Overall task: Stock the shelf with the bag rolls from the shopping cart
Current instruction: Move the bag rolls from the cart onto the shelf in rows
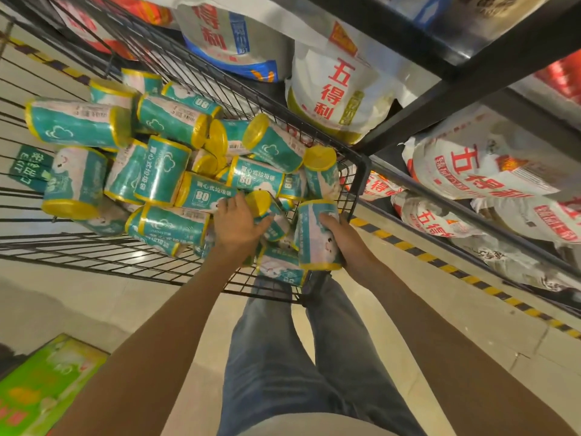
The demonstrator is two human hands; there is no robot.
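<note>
The black wire shopping cart (361, 171) holds several teal bag rolls with yellow ends (163, 174). My left hand (235, 226) reaches into the cart's near corner, fingers curled round a roll with a yellow end (262, 209) among the pile. My right hand (342, 237) grips an upright roll (316, 234) at the cart's near right corner, thumb on its side. The black shelf (465, 80) stands just right of the cart.
The shelf levels carry large white sacks with red lettering (333, 89). A yellow-black striped line (440, 262) runs along the floor at the shelf's foot. A green box (47, 385) lies on the floor at bottom left. My legs in jeans stand behind the cart.
</note>
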